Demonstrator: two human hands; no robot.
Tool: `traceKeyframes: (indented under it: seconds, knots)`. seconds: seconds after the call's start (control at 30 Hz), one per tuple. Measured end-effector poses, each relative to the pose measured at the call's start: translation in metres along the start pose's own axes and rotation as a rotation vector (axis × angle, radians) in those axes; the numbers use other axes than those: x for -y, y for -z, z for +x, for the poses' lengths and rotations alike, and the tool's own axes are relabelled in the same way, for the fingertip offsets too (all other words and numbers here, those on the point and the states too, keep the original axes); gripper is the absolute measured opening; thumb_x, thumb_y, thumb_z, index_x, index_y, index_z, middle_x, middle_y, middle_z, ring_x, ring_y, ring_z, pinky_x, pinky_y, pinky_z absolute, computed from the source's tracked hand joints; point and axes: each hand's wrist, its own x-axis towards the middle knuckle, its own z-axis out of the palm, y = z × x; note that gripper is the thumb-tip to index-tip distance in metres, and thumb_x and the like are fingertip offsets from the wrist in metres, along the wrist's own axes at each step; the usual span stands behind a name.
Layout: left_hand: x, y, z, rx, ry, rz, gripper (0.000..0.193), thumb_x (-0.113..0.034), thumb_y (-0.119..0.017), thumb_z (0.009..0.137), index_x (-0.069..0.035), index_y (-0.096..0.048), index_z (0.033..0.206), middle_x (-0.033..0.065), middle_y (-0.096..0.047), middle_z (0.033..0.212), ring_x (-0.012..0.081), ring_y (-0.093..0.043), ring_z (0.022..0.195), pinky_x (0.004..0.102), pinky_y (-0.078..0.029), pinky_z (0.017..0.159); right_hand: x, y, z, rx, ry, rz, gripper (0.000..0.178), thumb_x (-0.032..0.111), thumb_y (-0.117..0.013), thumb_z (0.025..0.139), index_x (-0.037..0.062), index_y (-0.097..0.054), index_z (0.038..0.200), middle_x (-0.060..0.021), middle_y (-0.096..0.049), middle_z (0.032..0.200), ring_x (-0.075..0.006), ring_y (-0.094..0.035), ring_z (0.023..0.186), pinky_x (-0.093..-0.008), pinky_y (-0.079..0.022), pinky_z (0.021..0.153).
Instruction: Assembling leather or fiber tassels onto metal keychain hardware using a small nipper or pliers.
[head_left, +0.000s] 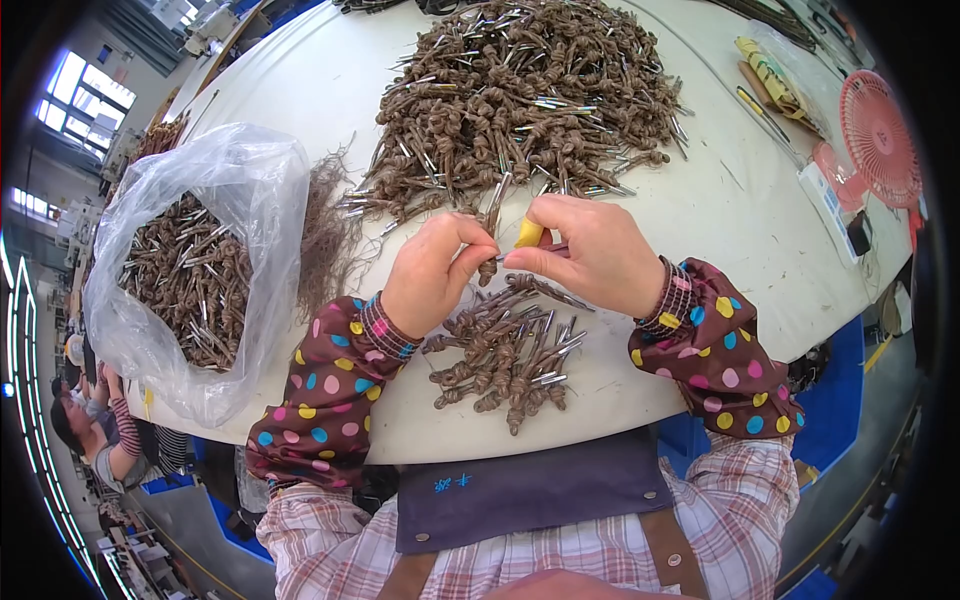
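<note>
Just nearer the person than the big pile of cords [530, 100] on the surface [720, 250], the left hand [435, 268] has its grip pinched on one knotted cord [487, 272] and the right hand [605, 255] on a small purple thing [558, 248]

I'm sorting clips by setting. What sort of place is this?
Probably a factory workshop: a large pile of knotted brown cords covers much of a white table, a clear plastic bag holds many more, and another person shows at the left.
</note>
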Motion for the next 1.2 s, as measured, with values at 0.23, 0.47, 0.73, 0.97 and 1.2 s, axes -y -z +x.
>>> traceKeyframes:
  seconds: [0.23,0.47,0.73,0.97,1.2]
  knots:
    - [0.003,-0.001,0.0,0.028,-0.054,0.021,0.01,-0.003,-0.066,0.08,-0.004,-0.058,0.086,0.0103,-0.059,0.083,0.0292,-0.058,0.083,0.0352,-0.047,0.074,0.0,0.0,0.0,0.015,0.005,-0.012,0.035,0.037,-0.069,0.08,0.0046,-0.057,0.078,-0.0079,-0.057,0.07,-0.0239,-0.058,0.06,-0.0307,-0.046,0.055]
    - [-0.004,0.0,-0.003,-0.007,0.058,-0.012,0.01,-0.005,-0.063,0.084,-0.003,-0.055,0.089,0.0105,-0.06,0.083,0.0274,-0.061,0.079,0.0329,-0.048,0.071,0.0,0.012,0.002,-0.004,-0.047,0.154,0.03,0.027,-0.076,0.077,0.004,-0.058,0.085,-0.0014,-0.051,0.068,-0.0107,-0.047,0.055,-0.0236,-0.039,0.051]
    - [-0.004,0.001,-0.006,0.115,0.105,-0.16,0.007,-0.008,-0.058,0.09,-0.003,-0.053,0.092,0.0111,-0.063,0.085,0.0242,-0.063,0.075,0.0299,-0.049,0.069,-0.005,0.008,0.006,-0.038,-0.112,0.289,0.03,0.025,-0.073,0.077,0.0033,-0.06,0.094,-0.0067,-0.058,0.076,-0.016,-0.052,0.062,-0.0275,-0.044,0.059]
    - [0.022,0.024,-0.002,0.115,0.087,0.254,0.009,-0.009,-0.061,0.085,-0.003,-0.056,0.09,0.0095,-0.061,0.089,0.0278,-0.058,0.086,0.0341,-0.047,0.076,-0.018,0.013,-0.022,0.059,-0.353,0.357,0.021,0.022,-0.069,0.077,0.0033,-0.062,0.084,-0.0044,-0.051,0.064,-0.0123,-0.044,0.056,-0.0269,-0.037,0.052]
    - [0.026,0.01,-0.019,0.348,0.018,0.44,0.031,-0.03,-0.066,0.081,-0.011,-0.058,0.103,0.0087,-0.053,0.098,0.0292,-0.05,0.096,0.0394,-0.039,0.085,-0.029,-0.006,-0.038,0.138,-0.092,0.135,0.026,0.022,-0.073,0.077,0.0022,-0.059,0.087,-0.0045,-0.051,0.071,-0.016,-0.048,0.06,-0.0272,-0.039,0.055]
